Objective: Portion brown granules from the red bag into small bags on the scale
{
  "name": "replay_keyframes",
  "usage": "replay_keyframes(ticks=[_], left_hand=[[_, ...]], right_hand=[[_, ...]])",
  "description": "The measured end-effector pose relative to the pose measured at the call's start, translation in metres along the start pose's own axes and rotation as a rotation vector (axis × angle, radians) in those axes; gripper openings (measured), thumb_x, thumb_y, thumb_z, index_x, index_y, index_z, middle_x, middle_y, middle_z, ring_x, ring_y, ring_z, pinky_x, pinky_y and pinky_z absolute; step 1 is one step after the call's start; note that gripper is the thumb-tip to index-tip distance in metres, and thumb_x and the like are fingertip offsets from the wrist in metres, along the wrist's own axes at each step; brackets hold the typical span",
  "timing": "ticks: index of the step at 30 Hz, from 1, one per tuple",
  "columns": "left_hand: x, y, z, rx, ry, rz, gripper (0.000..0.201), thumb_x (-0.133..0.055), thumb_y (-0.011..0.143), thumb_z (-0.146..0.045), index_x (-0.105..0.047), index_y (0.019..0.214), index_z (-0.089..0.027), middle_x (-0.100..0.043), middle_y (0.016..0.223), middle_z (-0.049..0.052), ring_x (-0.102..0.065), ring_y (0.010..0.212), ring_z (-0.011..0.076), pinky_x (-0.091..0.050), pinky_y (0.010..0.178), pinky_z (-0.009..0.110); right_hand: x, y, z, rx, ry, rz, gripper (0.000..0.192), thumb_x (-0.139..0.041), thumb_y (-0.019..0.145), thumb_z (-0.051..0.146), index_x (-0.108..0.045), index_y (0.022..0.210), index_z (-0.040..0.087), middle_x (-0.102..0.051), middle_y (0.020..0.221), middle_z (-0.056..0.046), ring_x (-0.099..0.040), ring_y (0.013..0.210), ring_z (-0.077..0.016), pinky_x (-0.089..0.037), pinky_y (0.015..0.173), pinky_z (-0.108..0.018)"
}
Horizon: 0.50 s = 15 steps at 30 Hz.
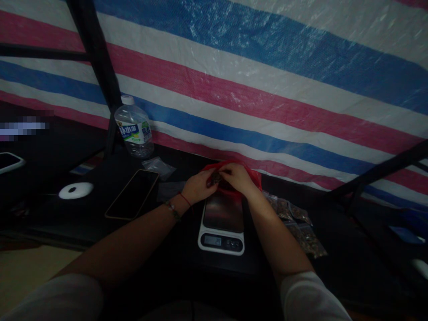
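My left hand (199,185) has its fingers closed around a small, dark brown packet (216,177) that looks like a little bag of brown pieces. Pinched together at the packet's right side are the fingers of my right hand (238,178); what they grip is too dark to make out. Both hands are over the opening of a red plastic bag (254,177), whose contents are mostly hidden. Just below them, a white kitchen scale (223,214) lies with its metal plate toward the bag and its display toward me; the digits are unreadable.
Several clear bags of brown pieces (302,232) lie right of the scale. Clear empty bags (159,168), a phone (133,194), a white round device (76,190) and a plastic bottle (135,131) are left. A striped sheet (250,89) hangs behind the black table (174,254).
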<state>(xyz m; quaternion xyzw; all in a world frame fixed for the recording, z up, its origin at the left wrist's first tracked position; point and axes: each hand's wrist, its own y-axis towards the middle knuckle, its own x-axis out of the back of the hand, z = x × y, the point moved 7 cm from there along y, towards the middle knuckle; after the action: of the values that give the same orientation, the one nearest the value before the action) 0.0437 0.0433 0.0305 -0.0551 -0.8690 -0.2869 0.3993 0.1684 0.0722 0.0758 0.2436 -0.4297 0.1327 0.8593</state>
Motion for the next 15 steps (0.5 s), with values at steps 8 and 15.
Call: replay_keyframes(ticks=[8,15], left_hand=[[0.004,-0.001,-0.001,0.013,-0.001,-0.039,0.043,-0.057,0.082,-0.032,-0.054,0.123,-0.021,-0.065,0.116,0.005,-0.063,0.104,0.0222,-0.051,0.09,0.033],[0.008,-0.001,-0.003,0.009,0.009,-0.038,0.04,-0.058,0.082,-0.033,-0.056,0.12,-0.02,-0.066,0.116,0.006,-0.063,0.104,0.0217,-0.05,0.09,0.032]], right_hand=[[0.002,-0.001,0.005,0.023,-0.03,0.052,0.017,-0.056,0.082,0.014,-0.073,0.081,0.015,-0.072,0.081,-0.004,-0.062,0.073,-0.0145,-0.044,0.068,-0.024],[0.015,-0.001,0.006,0.043,-0.026,-0.053,0.024,-0.051,0.085,0.012,-0.072,0.093,0.019,-0.072,0.097,-0.005,-0.064,0.091,-0.0167,-0.047,0.084,-0.028]])
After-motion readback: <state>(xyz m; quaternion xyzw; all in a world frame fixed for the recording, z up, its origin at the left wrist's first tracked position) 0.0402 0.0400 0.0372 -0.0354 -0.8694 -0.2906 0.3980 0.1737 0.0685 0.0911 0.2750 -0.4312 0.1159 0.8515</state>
